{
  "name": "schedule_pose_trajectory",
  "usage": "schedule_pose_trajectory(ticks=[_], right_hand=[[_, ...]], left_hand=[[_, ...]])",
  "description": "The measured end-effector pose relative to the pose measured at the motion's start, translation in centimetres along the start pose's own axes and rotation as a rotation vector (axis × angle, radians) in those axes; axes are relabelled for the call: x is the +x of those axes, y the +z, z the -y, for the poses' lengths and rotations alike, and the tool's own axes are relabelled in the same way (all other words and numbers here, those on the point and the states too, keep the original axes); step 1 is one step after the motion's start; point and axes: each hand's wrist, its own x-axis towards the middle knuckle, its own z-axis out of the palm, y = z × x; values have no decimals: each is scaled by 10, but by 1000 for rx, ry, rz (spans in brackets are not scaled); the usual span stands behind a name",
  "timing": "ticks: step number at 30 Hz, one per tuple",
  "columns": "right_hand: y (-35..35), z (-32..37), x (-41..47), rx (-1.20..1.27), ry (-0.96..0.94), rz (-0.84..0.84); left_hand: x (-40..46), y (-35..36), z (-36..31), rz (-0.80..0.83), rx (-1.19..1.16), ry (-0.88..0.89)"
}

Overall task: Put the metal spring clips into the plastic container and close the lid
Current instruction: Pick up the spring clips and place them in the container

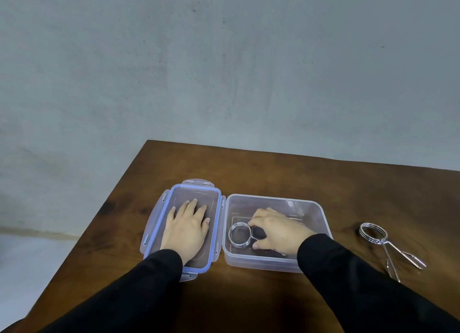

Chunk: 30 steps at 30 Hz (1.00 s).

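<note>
1. Chromed steel spring clip [240, 234], item one: inside the clear plastic container [321, 213], coil toward 9 o'clock, handles running toward 3 o'clock under my palm. Long axis runs 9 to 3, along the tub's length.
2. My right hand [276, 229]: fingers curled, thumb and forefinger pinched on the clip just behind the coil.
3. My left hand [188, 226]: flat, fingers spread, holding nothing, pressing the blue-sealed lid [159, 223] onto the bench [273, 165]. The lid lies just beside the tub at its 9 o'clock.
4. Second spring clip [388, 245]: on the bench at the tub's 3 o'clock, well apart; coil toward 11 o'clock, handles toward 5 o'clock.
5. Risk, as I judge it: a clip left leaning on the wall may stand above the rim and foul the lid.
6. Risk: the sprung handles may snap or skid off when I release them.
7. Risk: a latch flap could fold under when the lid goes on.
</note>
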Motion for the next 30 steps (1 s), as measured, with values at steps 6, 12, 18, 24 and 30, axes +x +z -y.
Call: schedule_pose_trajectory(ticks=[6,12,18,24,30], right_hand=[[-14,-1,-8,88,-21,-84],[-48,-24,-36,208,30,-442],[-56,-86,-69,202,377,-656],[-33,-149,-121,187,904,-372],[-3,-182,-156,183,1011,-137]], left_hand=[[9,-3,-6,-77,-55,-9],[8,4,-6,-83,-42,-13],[11,8,-5,-80,-22,-8],[11,7,-5,-63,-29,-21],[11,5,-6,-52,-23,-16]])
